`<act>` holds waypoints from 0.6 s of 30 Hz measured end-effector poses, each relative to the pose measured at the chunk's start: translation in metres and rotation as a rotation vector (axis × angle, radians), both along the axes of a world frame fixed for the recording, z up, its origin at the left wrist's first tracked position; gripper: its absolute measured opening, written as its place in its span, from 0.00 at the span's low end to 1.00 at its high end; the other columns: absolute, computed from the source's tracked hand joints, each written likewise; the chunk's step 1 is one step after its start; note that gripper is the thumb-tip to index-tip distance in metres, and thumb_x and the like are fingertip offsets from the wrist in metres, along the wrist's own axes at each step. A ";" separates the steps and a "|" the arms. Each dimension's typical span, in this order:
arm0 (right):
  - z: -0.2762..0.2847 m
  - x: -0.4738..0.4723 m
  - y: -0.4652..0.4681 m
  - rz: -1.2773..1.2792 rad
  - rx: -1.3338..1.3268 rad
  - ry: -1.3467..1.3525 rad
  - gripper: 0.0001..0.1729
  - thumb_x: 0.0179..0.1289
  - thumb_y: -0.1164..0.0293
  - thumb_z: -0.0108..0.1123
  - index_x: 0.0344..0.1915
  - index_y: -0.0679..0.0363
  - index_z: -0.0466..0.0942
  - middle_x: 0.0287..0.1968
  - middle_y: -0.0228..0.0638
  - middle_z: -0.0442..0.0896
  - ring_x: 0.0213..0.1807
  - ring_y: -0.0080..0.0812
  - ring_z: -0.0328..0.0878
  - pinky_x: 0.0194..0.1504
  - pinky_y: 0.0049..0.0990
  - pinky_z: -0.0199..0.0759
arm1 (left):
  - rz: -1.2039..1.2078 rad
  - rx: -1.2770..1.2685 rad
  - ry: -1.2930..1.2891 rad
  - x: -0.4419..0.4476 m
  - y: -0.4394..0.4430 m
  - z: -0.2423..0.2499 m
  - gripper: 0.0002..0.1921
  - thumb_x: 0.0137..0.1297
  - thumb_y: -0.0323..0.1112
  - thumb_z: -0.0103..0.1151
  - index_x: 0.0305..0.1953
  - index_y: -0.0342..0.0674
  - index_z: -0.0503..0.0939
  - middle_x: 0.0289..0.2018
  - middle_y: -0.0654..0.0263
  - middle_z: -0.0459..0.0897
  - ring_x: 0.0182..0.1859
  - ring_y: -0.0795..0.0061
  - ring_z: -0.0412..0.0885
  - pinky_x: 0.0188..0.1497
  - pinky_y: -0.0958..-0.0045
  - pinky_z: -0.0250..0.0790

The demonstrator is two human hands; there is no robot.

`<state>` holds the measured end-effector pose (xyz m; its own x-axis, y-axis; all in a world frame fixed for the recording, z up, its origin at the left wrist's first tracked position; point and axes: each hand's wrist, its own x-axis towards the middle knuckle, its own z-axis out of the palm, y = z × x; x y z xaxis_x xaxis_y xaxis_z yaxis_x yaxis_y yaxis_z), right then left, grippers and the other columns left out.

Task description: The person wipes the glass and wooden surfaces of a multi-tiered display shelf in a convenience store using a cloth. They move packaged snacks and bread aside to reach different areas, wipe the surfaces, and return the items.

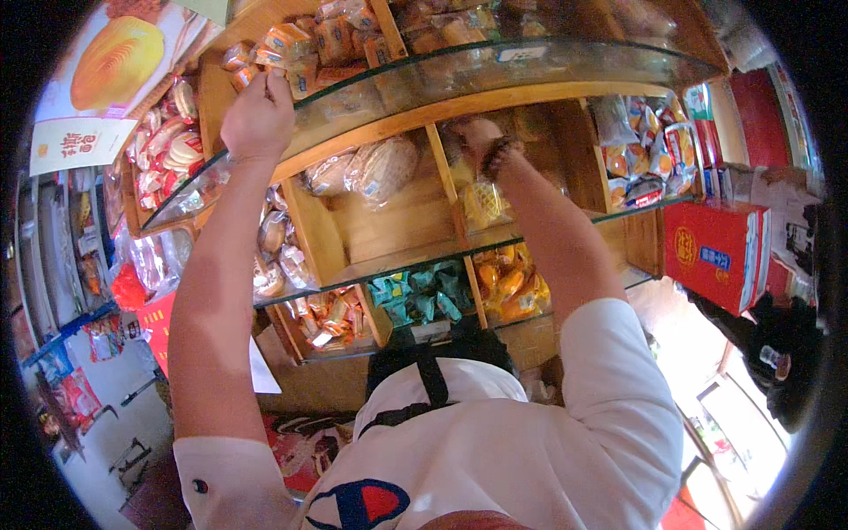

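My left hand [260, 116] is raised at the upper left, over the glass edge of the top shelf. Its fingers are bent at the orange-wrapped snacks [288, 40]; whether they grip a packet or the glass edge cannot be told. My right hand [478, 138], with a dark bracelet at the wrist, reaches into a wooden compartment right of centre, above a yellow netted packet [487, 202]. Its fingers are blurred and partly hidden behind the glass. Large round baked goods [383, 169] in clear wrap lie in the compartment to its left.
Glass shelf fronts [397, 271] curve across the wooden display. Below lie teal packets [421, 295] and yellow packets [510, 278]. Wrapped pastries [646, 142] fill a right compartment. A red box [712, 252] juts out at right, and a printed sign [99, 86] stands at upper left.
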<state>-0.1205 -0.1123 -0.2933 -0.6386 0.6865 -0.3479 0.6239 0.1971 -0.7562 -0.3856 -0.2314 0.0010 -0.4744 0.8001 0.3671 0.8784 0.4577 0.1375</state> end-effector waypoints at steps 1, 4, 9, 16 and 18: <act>0.019 0.014 -0.009 -0.077 -0.156 0.157 0.20 0.68 0.63 0.46 0.53 0.63 0.73 0.54 0.44 0.77 0.55 0.41 0.74 0.57 0.37 0.67 | 0.007 0.004 -0.003 -0.001 0.000 -0.001 0.20 0.66 0.53 0.42 0.36 0.47 0.80 0.30 0.55 0.83 0.34 0.51 0.81 0.35 0.55 0.71; 0.099 0.059 -0.056 -0.390 -0.908 0.918 0.22 0.69 0.63 0.44 0.57 0.63 0.69 0.56 0.43 0.75 0.57 0.39 0.72 0.61 0.39 0.63 | -0.021 0.015 -0.008 -0.007 0.000 -0.006 0.21 0.66 0.55 0.40 0.38 0.47 0.80 0.32 0.56 0.83 0.36 0.52 0.81 0.38 0.56 0.71; 0.218 0.095 -0.162 -0.527 -1.151 1.369 0.23 0.69 0.65 0.44 0.61 0.62 0.66 0.61 0.39 0.72 0.62 0.40 0.69 0.66 0.40 0.58 | -0.342 0.279 -0.444 -0.002 -0.015 0.013 0.17 0.67 0.48 0.47 0.42 0.41 0.77 0.37 0.58 0.82 0.40 0.64 0.80 0.44 0.66 0.70; 0.228 0.123 -0.325 -1.008 -0.879 1.439 0.24 0.71 0.59 0.41 0.61 0.59 0.65 0.60 0.40 0.72 0.60 0.41 0.70 0.60 0.45 0.65 | -0.964 0.041 -1.196 0.116 -0.211 0.117 0.12 0.70 0.34 0.46 0.44 0.33 0.76 0.34 0.64 0.79 0.36 0.79 0.75 0.43 0.76 0.68; 0.214 0.123 -0.358 -1.039 -0.871 1.583 0.25 0.71 0.57 0.41 0.61 0.59 0.65 0.59 0.40 0.73 0.58 0.41 0.72 0.57 0.45 0.67 | -1.018 -0.150 -1.348 0.148 -0.278 0.157 0.13 0.70 0.37 0.47 0.41 0.33 0.76 0.31 0.61 0.80 0.32 0.77 0.76 0.37 0.76 0.69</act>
